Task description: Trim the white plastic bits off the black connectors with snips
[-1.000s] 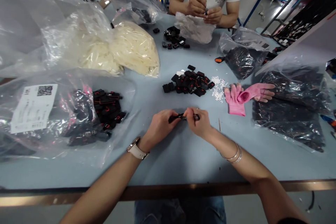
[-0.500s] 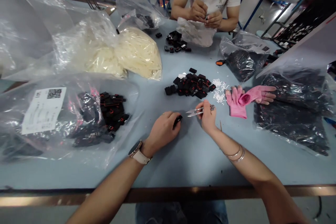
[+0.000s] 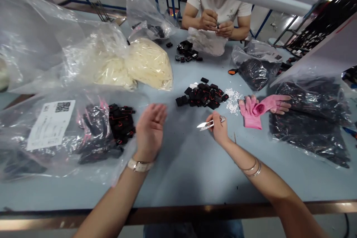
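My left hand [image 3: 150, 131] is raised with fingers stretched out and nothing in it, beside the mouth of a clear bag of black and red parts [image 3: 117, 126]. My right hand [image 3: 218, 131] is closed on small metal snips [image 3: 208, 124], blades pointing left over the blue-grey table [image 3: 189, 163]. A loose pile of black parts [image 3: 202, 93] lies beyond both hands, with small white bits [image 3: 232, 100] to its right.
Pink gloves [image 3: 258, 108] lie right of the pile. Bags of black parts [image 3: 312, 115] fill the right side, and bags of cream pieces [image 3: 145, 63] the back left. Across the table a person [image 3: 217, 18] handles a small part above another black pile [image 3: 187, 50].
My left hand has let go of the black part, opened, and swung left toward the bag. My right hand has stayed put with the snips.
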A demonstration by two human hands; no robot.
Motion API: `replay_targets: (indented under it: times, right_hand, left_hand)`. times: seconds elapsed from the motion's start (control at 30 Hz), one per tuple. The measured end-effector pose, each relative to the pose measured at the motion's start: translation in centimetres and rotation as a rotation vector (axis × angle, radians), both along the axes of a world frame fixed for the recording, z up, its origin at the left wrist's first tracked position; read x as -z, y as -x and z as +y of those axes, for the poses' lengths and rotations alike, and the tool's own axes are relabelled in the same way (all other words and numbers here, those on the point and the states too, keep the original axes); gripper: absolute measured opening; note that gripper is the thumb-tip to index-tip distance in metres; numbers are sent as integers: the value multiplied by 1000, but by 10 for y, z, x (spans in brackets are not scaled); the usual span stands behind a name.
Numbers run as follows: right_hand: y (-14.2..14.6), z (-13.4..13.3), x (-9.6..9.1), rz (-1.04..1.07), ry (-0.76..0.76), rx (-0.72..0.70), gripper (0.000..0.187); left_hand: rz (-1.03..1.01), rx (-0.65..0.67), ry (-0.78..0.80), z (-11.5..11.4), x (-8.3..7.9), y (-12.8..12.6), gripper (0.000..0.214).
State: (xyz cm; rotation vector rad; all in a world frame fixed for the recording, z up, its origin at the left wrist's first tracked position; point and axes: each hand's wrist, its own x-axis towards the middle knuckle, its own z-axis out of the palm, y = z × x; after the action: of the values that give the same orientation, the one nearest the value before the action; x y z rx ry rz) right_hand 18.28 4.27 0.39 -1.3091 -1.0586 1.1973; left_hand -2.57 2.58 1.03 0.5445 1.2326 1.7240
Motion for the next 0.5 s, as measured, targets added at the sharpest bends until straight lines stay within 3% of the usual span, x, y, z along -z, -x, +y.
replay_targets:
  times: [0.1,0.17,0.23,0.3,0.4,0.5]
  right_hand:
    - [0,-2,-1,-14,-20,-69,61]
    - [0,-1,0,4,-89,-75,61]
    - [-2,3,0,38,-180,-34,60]
    - [-9,11,-1,43,-247,46,56]
    - [-24,27,-5,-26,-255,195,48]
    - [-39,37,-9,-259,-240,183,43]
  left_hand:
    - [639,403,-37,-8,9,-23,38]
    - [1129,561,-152,-14,13,-32,38]
    - [1457,673,-199,-17,16,-34,36]
    - [1604,720,-208,-18,19,-32,38]
    - [1652,722,-222,-16,22,-27,39]
    - [1653,694,-236,-14,23,-25,37]
